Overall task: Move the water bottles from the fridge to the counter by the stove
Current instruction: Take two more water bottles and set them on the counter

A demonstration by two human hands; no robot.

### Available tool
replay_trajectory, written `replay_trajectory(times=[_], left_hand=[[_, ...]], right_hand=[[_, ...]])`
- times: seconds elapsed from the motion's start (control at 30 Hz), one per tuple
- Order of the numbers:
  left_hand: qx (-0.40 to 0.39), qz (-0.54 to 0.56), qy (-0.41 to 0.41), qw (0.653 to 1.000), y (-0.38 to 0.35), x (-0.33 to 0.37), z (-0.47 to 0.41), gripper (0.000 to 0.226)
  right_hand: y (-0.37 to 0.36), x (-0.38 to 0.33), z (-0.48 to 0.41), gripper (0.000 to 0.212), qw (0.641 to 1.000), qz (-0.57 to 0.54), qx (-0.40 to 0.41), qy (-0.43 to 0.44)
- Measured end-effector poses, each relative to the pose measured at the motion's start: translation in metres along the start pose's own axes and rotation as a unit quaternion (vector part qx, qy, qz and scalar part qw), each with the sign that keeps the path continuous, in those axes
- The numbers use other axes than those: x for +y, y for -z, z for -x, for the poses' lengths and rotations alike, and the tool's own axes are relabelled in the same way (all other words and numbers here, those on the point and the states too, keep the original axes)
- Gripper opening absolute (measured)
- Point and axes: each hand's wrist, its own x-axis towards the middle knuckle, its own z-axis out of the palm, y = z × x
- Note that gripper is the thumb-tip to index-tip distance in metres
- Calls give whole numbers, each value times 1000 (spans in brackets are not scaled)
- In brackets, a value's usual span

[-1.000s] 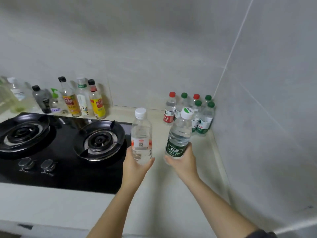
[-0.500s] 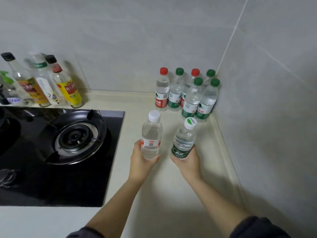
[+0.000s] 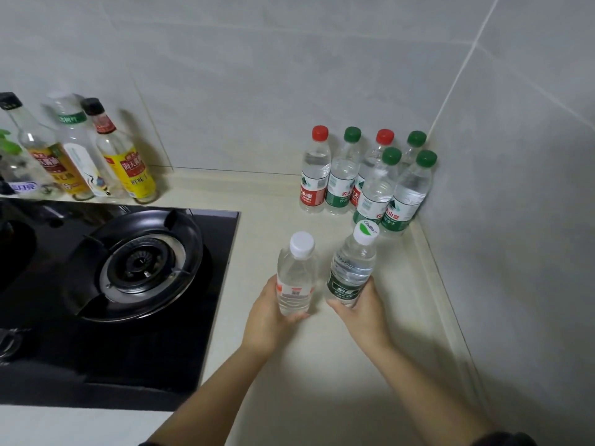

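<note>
- My left hand (image 3: 269, 320) is closed around the lower half of the white-cap bottle (image 3: 296, 275), with the fingers wrapped on its red and white label.
- My right hand (image 3: 360, 312) is closed around the base of the dark-green-label bottle (image 3: 351, 272), which tilts a little toward the corner.
- Compared with one second ago, both bottles are lower and further forward over the counter (image 3: 322, 365). Before, they were held high, level with the stove; now they are near the surface, on the right of the black stove (image 3: 135, 268).
- I cannot tell if the bottoms already touch the counter, because my fingers cover them.
- The group of six bottles (image 3: 363, 178), with red caps and green caps, stands upright in the corner against the wall. My two bottles are now just in front of this group, and the cap of the right one is near the front row.
- I judge this means the carrying part is almost finished for this pair, and what remains is to put them down and let go.
- The risk I see is the tilted right bottle pushing the front row, so I would make it upright first.
- The sauce bottles (image 3: 96, 156) behind the stove are well apart and do not disturb.
</note>
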Motion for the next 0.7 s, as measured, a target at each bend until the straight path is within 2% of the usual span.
replay_trajectory(times=[0.1, 0.27, 0.47, 0.7], left_hand=[[-1, -12, 3, 1000, -2, 0, -15, 72], [12, 0, -14, 1000, -11, 12, -51, 63], [23, 10, -30, 999, -20, 19, -95, 59], [26, 9, -39, 999, -22, 21, -125, 68]], right_hand=[[-3, -3, -12, 72, 1000, 8, -7, 1], [-13, -4, -46, 69, 1000, 23, -7, 4], [-25, -8, -91, 70, 1000, 12, 20, 18], [-30, -11, -115, 73, 999, 11, 31, 20]])
